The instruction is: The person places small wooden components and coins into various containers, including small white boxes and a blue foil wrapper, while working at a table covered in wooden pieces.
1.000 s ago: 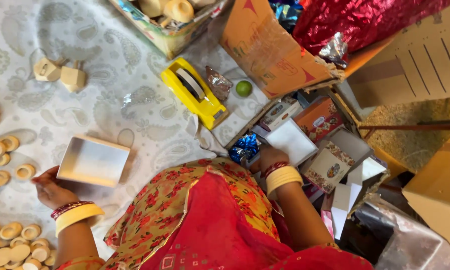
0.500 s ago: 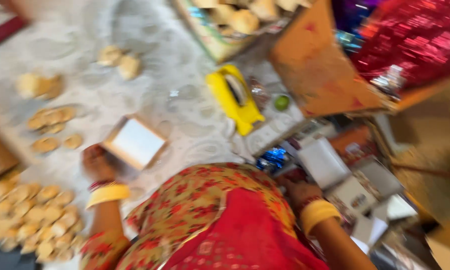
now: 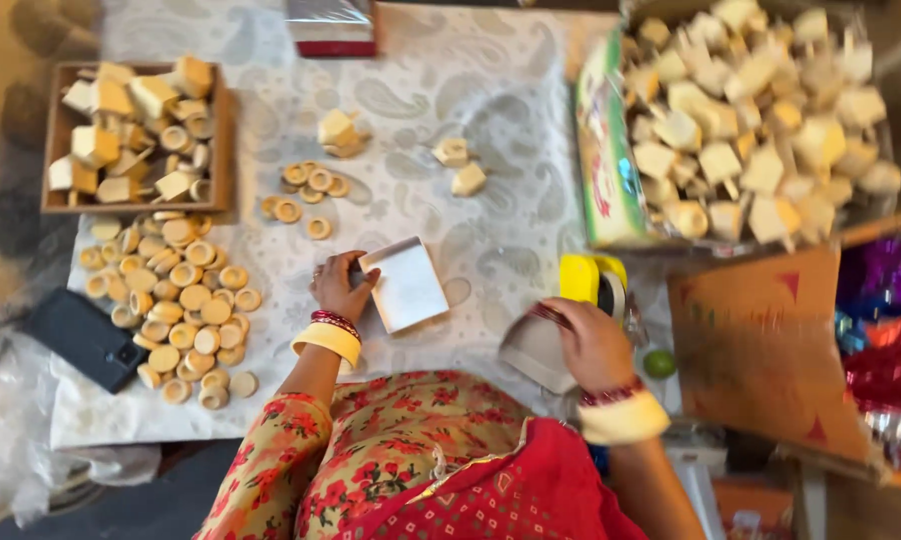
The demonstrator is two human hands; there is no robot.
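The left hand [image 3: 341, 285] is gripping a white box [image 3: 406, 285]; the right hand [image 3: 593, 340] is pinching a grey card [image 3: 536, 350] near the yellow tape roller [image 3: 586, 280].

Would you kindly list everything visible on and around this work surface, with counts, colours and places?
White box: one, centre, at the left hand.
Grey box piece: one, under the right hand.
Wooden rings: many, tan, heaped at left; a few more above centre.
Wooden tray: one, brown, top left, full of pale wooden pieces.
Loose wooden blocks: a few, pale, top centre.
Carton: one, green-sided, top right, full of wooden pieces.
Tape dispenser: one, yellow, right of centre.
Phone: one, black, far left.
Cloth: one, white patterned, beneath it all.
Left hand: touching the white box.
Right hand: holding the grey box piece.
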